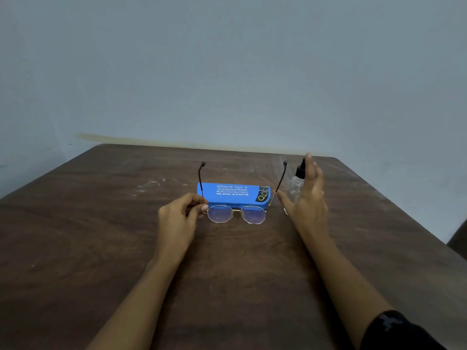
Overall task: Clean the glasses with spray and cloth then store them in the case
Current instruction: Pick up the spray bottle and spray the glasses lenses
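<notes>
fingers: left (199, 207) pinching glasses (236, 214) at hinge, right (312, 173) spread, holding nothing | spray bottle (297, 181) upright, just behind right palm | right hand nearer

A dark brown wooden desk (101, 236) is being shown, its top marked with pale scuffs and smears. Behind it, a plain grey-blue wall (227, 59) is being lit dimly and evenly. A yellowish stain (106, 138) is being seen along the wall just above the desk's far edge.
</notes>
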